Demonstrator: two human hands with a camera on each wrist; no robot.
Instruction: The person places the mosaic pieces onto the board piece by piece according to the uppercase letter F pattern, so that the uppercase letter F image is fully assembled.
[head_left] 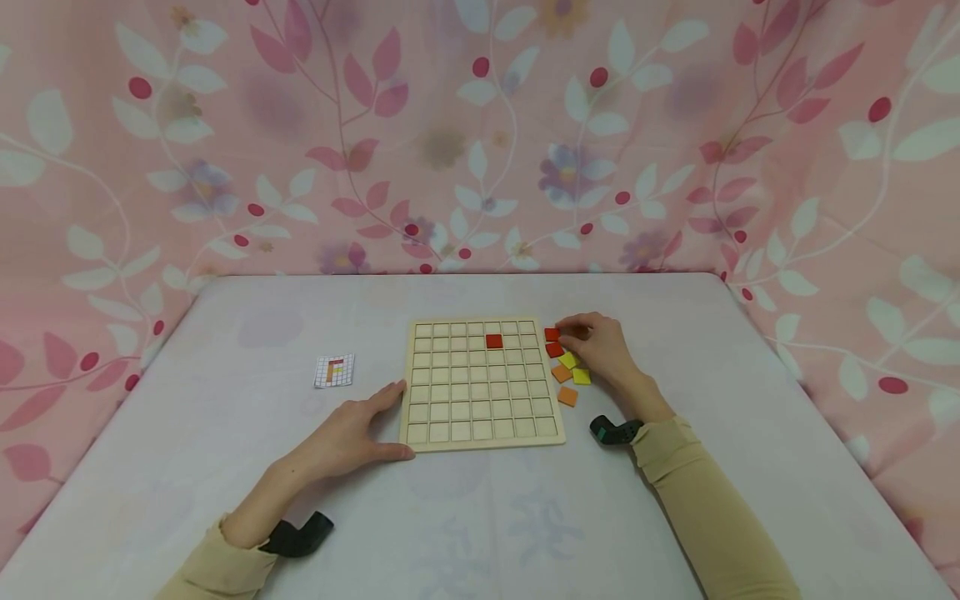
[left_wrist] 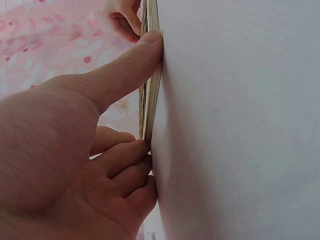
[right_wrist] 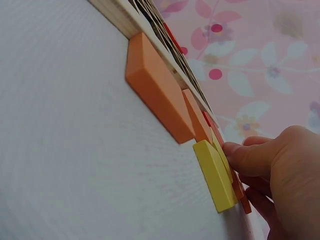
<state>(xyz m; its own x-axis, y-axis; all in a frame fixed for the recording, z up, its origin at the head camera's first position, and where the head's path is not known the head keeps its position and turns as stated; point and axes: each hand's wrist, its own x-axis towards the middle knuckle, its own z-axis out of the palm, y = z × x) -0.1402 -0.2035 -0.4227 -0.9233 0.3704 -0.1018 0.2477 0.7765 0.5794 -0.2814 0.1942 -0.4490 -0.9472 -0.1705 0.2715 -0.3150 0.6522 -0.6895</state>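
Note:
A square wooden grid board [head_left: 480, 447] lies on the table, with one red tile [head_left: 494, 341] in a cell of its upper part. At the board's near left corner, my left hand [head_left: 341, 437] rests with thumb and fingers spread against the edge. The left wrist view shows the thumb [left_wrist: 125, 67] along the board's rim. Beyond the board's right side, my right hand [head_left: 603, 346] pinches the farthest loose red tile [head_left: 551, 334] between thumb and fingertips. Another red tile [head_left: 554, 350] lies just nearer, beside yellow tiles [head_left: 582, 377] and orange tiles [head_left: 567, 397].
A small paper card [head_left: 333, 372] with a coloured grid pattern lies left of the board. Each wrist wears a black camera [head_left: 615, 430]. A pale cloth covers the table [head_left: 480, 525], and a pink floral curtain [head_left: 450, 150] hangs behind it.

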